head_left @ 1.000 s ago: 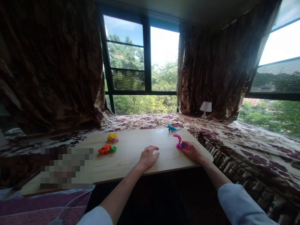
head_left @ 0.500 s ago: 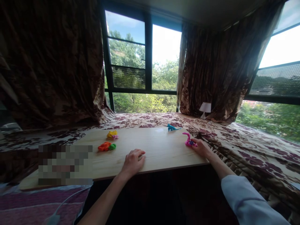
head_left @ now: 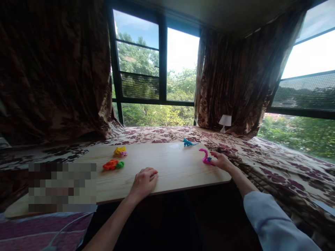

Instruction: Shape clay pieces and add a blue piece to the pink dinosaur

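While our R hand sits beside the pink figure, grip parted, our L hand rests on the table. L grip: we can't tell.

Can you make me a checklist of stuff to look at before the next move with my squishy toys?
1. Pink curvy toy on the board, neck up: ok.
2. Right hand off the pink toy: cannot tell. Its thumb and finger are spread right beside it, but touching or not is unclear.
3. Left hand apart from the toys: ok, it is by the board's near edge.
4. Blue toy well away from the edge: not ok, it is close to the far edge.
5. Orange-and-green toy and yellow-and-pink toy apart from both hands: ok, farther left.
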Available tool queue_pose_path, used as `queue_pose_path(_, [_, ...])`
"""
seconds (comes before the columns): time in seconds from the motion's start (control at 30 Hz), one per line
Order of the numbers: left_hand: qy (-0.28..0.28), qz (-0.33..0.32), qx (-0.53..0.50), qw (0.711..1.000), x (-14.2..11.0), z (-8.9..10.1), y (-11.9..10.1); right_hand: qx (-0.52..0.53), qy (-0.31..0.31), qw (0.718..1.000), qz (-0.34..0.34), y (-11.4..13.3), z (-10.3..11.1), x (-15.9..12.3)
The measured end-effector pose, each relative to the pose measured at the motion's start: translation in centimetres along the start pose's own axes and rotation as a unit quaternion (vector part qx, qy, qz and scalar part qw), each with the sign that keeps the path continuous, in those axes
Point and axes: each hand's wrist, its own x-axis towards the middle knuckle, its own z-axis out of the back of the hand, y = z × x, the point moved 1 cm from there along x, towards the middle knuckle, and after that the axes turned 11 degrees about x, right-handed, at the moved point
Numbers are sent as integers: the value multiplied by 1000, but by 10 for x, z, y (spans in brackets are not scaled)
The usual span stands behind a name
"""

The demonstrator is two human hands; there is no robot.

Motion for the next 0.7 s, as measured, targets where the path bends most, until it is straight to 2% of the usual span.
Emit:
queue_pose_path(0.17, [0,-7,0,1000,0,0,1,13,61,998,6,5,-7,2])
queue_pose_path(0.27, [0,-9,0,1000,0,-2,2,5,70,998,4,5,-10,5])
queue_pose_path(0.53, [4,-11,1,1000,0,-2,1,-31,22,999,-10,4,-24,14])
queue_pose_path(0.7, [5,-12,1,1000,0,-1,0,-50,-6,999,-20,8,-40,40])
